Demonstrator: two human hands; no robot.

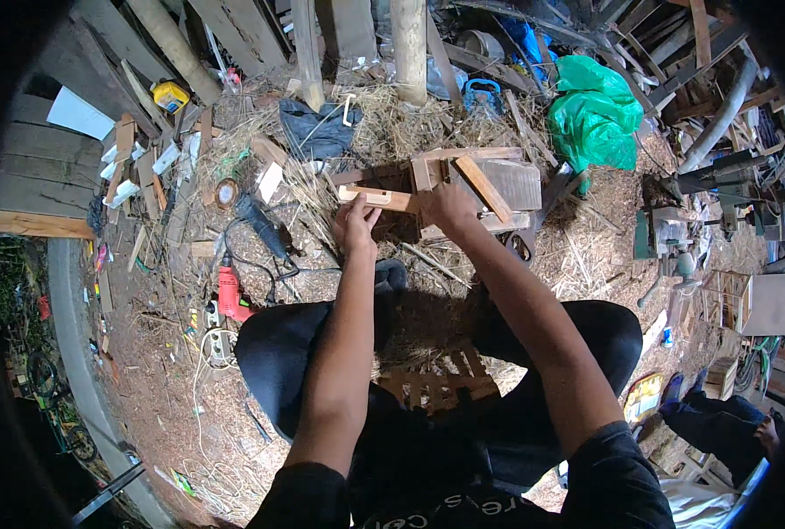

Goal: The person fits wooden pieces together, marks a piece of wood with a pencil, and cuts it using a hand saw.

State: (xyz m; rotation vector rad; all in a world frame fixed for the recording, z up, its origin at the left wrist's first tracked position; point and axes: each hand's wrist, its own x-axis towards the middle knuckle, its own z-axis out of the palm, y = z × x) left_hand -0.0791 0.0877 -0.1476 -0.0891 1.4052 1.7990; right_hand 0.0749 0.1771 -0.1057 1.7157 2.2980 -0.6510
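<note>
My left hand (356, 226) grips a short light wooden piece (398, 201) with a pale slotted outline at its left end, holding it level from below and beside. The piece reaches right to a wooden box-like fixture (428, 174) with a grey ridged top. My right hand (450, 210) is closed at the fixture's left side, over the right end of the piece; what its fingers hold is hidden. A loose wooden strip (482, 187) lies diagonally on the fixture, just right of that hand.
A blue-grey power tool (264, 231) and red drill (233, 291) lie left among cords and scraps. A green plastic bag (595, 115) sits behind right, machinery (674, 225) stands right, and straw covers the ground. Another person's legs (710, 414) show at lower right.
</note>
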